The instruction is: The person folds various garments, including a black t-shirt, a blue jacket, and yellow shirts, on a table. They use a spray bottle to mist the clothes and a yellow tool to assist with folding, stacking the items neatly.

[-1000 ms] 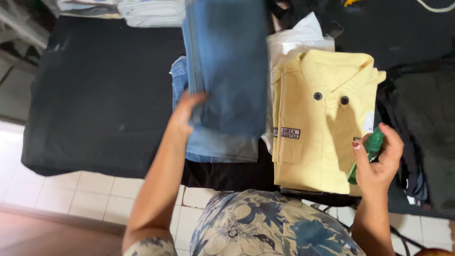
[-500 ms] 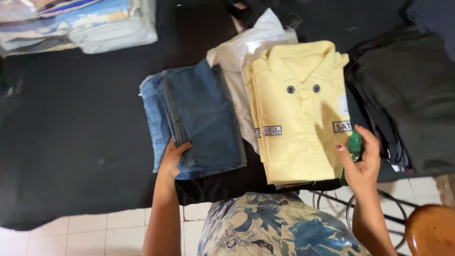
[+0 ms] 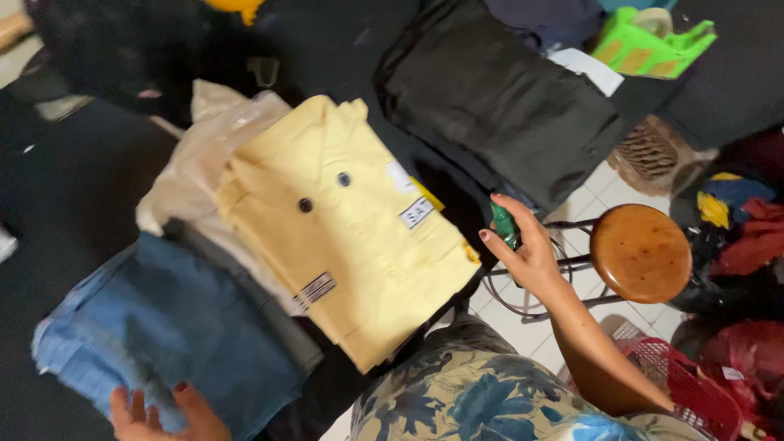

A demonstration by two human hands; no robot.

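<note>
Head view: folded jeans [image 3: 175, 343] under left hand [image 3: 159, 412].

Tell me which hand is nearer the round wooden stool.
Right. The right hand, gripping a small green object, sits just left of the wooden stool. The left hand rests on the folded jeans, far across the table.

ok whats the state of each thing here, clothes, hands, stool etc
folded blue jeans: flat, left hand on its near edge
yellow polo shirt: folded, buttoned, tagged
dark garment: folded flat
left hand: open, fingers spread
right hand: closed round a small green bottle
wooden stool: upright, seat bare
</note>
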